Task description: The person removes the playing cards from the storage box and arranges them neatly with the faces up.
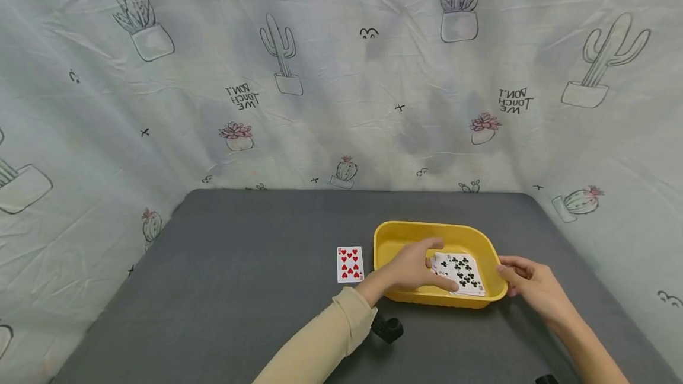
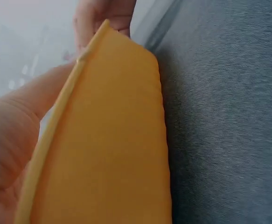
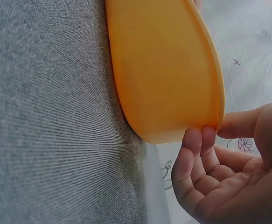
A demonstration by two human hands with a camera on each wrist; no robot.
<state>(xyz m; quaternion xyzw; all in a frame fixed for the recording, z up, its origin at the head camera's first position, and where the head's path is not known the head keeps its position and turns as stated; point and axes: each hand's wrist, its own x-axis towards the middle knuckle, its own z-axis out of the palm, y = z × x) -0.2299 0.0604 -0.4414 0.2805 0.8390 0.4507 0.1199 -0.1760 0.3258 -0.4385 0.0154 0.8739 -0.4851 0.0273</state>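
The yellow tray point(image 1: 389, 242) sits on the grey bench point(image 1: 240, 289) toward its right side, nearer the front edge than the back. Inside it lies a loose stack of playing cards point(image 1: 461, 271), face up, black club pips showing on the top card, the pile fanned a little and lying against the tray's front right part. The left hand point(image 1: 413, 266) reaches over the tray's front left rim and down into it, fingers point(image 1: 445, 282) curled, thumb and fingertips pinching the left edge of the cards. The left wrist view shows only the tray's orange-yellow outer wall point(image 2: 112, 154) close up, the palm just behind its rim.

The right hand point(image 1: 530, 283) is at the tray's right end, fingers point(image 3: 194, 149) curled, their tips pressed against the rim with the thumb on the other side: a light pinch on the tray's lip, seen plainly from the right wrist.

Apart from the tray, just beside its left wall, a single red card point(image 1: 350, 264), the nine of hearts, lies face up and flat on the bench. A pale sleeve point(image 1: 325, 339) covers the left forearm.
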